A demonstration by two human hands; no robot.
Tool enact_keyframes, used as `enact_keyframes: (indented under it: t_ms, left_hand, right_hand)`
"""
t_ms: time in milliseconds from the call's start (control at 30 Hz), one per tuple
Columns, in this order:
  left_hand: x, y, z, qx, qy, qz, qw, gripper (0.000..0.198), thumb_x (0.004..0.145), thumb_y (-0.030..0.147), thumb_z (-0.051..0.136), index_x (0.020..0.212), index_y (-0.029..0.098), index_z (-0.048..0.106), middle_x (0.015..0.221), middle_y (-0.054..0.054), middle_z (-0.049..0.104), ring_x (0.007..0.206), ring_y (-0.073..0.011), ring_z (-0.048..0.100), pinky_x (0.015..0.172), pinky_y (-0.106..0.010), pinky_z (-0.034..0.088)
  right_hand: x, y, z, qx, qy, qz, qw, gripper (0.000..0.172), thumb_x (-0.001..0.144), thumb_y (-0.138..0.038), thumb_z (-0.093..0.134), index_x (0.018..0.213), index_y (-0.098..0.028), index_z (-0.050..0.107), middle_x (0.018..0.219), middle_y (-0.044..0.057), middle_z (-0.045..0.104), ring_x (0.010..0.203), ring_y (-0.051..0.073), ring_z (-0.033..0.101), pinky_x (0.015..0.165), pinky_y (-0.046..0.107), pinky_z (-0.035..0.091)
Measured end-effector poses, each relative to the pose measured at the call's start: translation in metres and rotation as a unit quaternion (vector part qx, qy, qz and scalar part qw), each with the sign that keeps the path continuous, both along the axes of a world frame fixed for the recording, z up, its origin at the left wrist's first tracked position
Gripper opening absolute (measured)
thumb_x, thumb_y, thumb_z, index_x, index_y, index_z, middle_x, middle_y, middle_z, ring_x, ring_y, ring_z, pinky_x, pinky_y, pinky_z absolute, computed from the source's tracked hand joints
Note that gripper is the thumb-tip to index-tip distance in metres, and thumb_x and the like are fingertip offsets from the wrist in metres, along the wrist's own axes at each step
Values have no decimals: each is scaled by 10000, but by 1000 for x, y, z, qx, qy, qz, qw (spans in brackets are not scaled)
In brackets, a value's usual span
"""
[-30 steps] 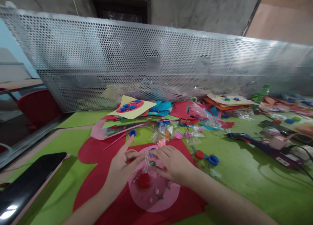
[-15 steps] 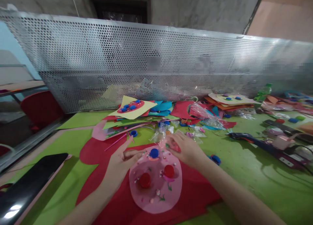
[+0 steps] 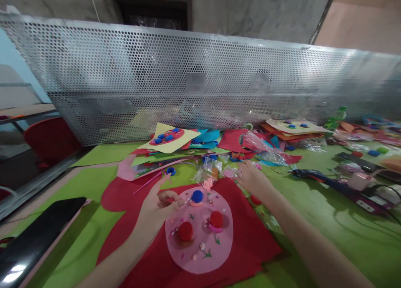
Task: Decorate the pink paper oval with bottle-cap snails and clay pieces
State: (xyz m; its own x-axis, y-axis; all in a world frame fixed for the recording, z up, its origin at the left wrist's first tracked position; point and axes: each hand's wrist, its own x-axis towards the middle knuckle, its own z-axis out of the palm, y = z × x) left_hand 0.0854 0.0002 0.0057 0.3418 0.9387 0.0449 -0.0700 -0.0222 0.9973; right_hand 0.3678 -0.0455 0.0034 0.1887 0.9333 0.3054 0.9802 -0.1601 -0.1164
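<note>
A pink rounded paper [image 3: 209, 254] lies on red paper [image 3: 247, 238], decorated with one blue cap [image 3: 197, 196], two red caps [image 3: 216, 218], small beads and green bits. My left hand [image 3: 159, 204] rests at its upper left edge, thumb and fingers curled near each other; whether anything is between them is hidden. Farther up and right, my right hand [image 3: 252, 177] reaches to the clear plastic packets [image 3: 231, 172], its fingertips close together beside one. What those fingertips hold, if anything, is too small to tell.
A black phone [image 3: 40, 238] lies at left. Behind are paper pieces, a yellow sheet [image 3: 184, 140] with caps and a perforated metal panel [image 3: 156, 71]. A dark tool with a cable [image 3: 338, 188] is at right, a green bottle [image 3: 336, 119] behind it.
My right hand has moved right and away from the pink paper to the packets, uncovering the paper's upper right edge. A red cap now shows under my right wrist. My left hand has barely shifted.
</note>
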Motion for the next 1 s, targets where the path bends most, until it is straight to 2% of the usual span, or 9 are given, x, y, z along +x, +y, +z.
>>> enact_keyframes:
  t_ms: [100, 233, 300, 433, 567, 733, 867, 1000]
  left_hand:
    - [0, -4, 3, -12, 18, 3, 1000, 1016, 571, 294, 778, 1381, 102, 195, 663, -2, 677, 697, -169, 639, 670, -248, 492]
    - [2, -9, 10, -23, 35, -10, 999, 1055, 570, 334, 769, 1392, 77, 160, 714, -56, 704, 744, -214, 651, 671, -273, 488]
    - [4, -10, 11, -17, 32, -22, 999, 1084, 564, 325, 768, 1394, 50, 126, 669, -42, 693, 715, -201, 638, 680, -272, 474]
    - [5, -9, 10, 2, 20, -23, 1000, 1165, 521, 277, 781, 1388, 6, 52, 544, 33, 619, 571, -141, 549, 594, -235, 425]
    - [3, -8, 8, 4, 18, -29, 999, 1198, 530, 275, 780, 1391, 12, -11, 557, 26, 632, 593, -151, 562, 611, -248, 430]
    - [0, -5, 1, 13, 30, -68, 997, 1125, 659, 328, 720, 1400, 86, -92, 748, -51, 705, 803, -203, 634, 746, -298, 465]
    - [0, -4, -2, 58, 43, -64, 995, 1137, 639, 295, 738, 1402, 84, -79, 650, -5, 673, 708, -186, 622, 708, -284, 469]
    - [1, -7, 3, 90, 64, -67, 992, 1194, 608, 274, 757, 1392, 81, -122, 571, 45, 625, 620, -166, 597, 662, -268, 466]
  right_hand:
    - [-7, 0, 2, 31, -10, 18, 999, 405, 803, -252, 528, 1158, -58, 511, 1146, 231, 497, 1046, 345, 508, 818, 450, 431]
    - [-23, -3, 7, 62, -17, 75, 995, 394, 831, -320, 487, 1171, -123, 507, 1233, 177, 470, 1101, 311, 473, 894, 457, 393]
    - [-32, -5, 8, 66, -18, 107, 992, 387, 843, -358, 471, 1161, -142, 515, 1234, 156, 484, 1104, 293, 471, 903, 447, 389]
    - [-42, -7, 6, 61, -18, 143, 988, 389, 838, -361, 486, 1157, -142, 525, 1213, 150, 519, 1073, 290, 495, 883, 455, 397]
    - [-38, -3, 2, 59, -14, 147, 987, 382, 845, -349, 479, 1157, -135, 527, 1210, 162, 529, 1074, 292, 500, 879, 466, 389]
    - [-29, 3, -2, 69, -9, 140, 988, 375, 860, -381, 459, 1128, -132, 544, 1193, 160, 540, 1073, 286, 503, 887, 455, 375]
    - [-23, 5, -3, 80, -7, 134, 988, 350, 836, -359, 508, 1108, -143, 555, 1171, 143, 554, 1051, 278, 516, 872, 437, 379]
    - [-17, 6, -2, 96, -2, 131, 987, 313, 824, -315, 524, 1097, -164, 552, 1172, 131, 552, 1061, 274, 507, 876, 437, 367]
